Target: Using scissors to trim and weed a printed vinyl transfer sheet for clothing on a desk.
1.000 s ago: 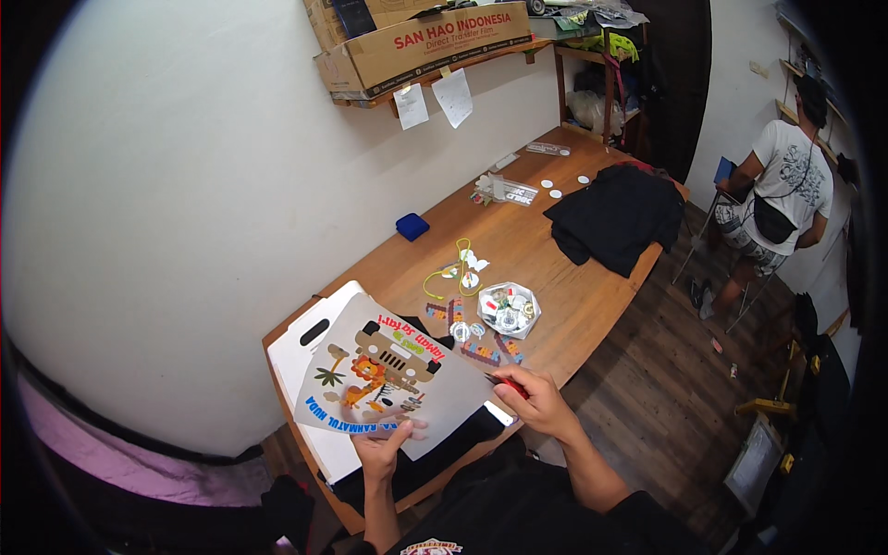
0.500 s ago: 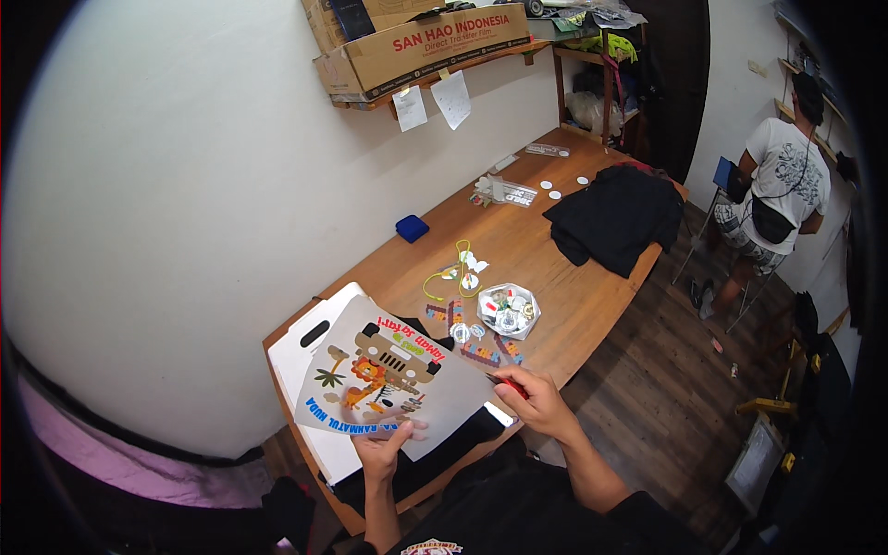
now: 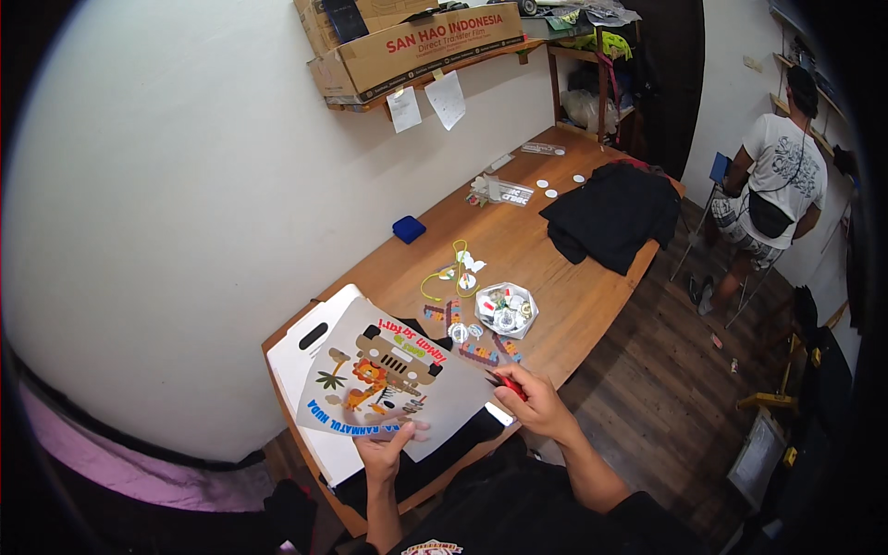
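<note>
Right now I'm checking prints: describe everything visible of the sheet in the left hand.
The sheet looks like thin translucent film, greyish. Its print shows a brown vehicle, an orange lion, a palm tree and red, green and blue lettering, upside down here. The left hand holds its near edge, thumb on top, over a white board and black cloth. Whether the red tool in the right hand touches it is unclear.
</note>
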A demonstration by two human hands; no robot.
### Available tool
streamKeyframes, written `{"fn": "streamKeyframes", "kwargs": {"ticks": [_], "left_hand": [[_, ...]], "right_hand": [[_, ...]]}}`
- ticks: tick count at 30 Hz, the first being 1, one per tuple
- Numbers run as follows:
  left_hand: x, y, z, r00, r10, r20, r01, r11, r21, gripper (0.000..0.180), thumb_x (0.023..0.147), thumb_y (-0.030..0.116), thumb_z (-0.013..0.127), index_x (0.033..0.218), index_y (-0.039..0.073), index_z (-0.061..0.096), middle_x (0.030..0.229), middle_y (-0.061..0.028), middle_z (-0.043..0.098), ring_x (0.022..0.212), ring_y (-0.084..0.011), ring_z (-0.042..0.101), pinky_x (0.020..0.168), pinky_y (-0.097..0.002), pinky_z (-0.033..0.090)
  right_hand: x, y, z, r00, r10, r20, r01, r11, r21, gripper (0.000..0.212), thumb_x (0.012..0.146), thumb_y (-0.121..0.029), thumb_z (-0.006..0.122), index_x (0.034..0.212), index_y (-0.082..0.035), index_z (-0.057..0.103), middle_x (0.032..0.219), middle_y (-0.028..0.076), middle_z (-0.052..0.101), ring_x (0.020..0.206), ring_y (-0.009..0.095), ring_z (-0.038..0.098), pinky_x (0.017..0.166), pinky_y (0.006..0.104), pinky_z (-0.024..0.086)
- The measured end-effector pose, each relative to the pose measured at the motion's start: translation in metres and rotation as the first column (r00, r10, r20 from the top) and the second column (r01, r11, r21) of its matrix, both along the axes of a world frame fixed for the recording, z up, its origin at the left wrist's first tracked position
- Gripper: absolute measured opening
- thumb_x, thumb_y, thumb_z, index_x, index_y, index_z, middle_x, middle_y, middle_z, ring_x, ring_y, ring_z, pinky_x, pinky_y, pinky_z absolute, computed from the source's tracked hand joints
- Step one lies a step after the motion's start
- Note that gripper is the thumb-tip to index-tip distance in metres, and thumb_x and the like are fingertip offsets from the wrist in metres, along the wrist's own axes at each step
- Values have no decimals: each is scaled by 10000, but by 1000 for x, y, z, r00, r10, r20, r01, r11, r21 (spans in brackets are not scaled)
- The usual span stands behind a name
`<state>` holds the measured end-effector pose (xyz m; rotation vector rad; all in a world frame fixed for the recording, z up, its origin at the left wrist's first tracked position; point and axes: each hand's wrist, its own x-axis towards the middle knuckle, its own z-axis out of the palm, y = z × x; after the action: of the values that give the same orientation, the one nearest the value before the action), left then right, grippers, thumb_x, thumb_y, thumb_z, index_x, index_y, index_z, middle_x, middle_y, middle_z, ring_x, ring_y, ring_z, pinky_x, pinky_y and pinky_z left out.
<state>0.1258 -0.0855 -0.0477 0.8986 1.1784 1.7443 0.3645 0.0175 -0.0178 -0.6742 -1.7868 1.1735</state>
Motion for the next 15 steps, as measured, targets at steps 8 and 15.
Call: {"fn": "streamKeyframes", "kwargs": {"ticks": [8,15], "left_hand": [[1,0,2,1000,1,3,-1,1000,-4,894,743,-136,604,1403,101,49,953,-251,575,755,-359,659,574,-404,597],[2,0,10,1000,-6,-26,8,999,48,883,743,-133,607,1399,88,58,947,-242,577,752,-360,659,577,-405,598]], "right_hand": [[-1,0,-2,1000,6,0,-6,1000,2,219,884,-162,586,1020,5,547,712,115,560,618,188,533,595,292,426],[-1,1,3,999,26,20,-26,1000,-14,221,876,-166,595,1012,3,553,695,122,562,594,201,536,576,296,423]]}}
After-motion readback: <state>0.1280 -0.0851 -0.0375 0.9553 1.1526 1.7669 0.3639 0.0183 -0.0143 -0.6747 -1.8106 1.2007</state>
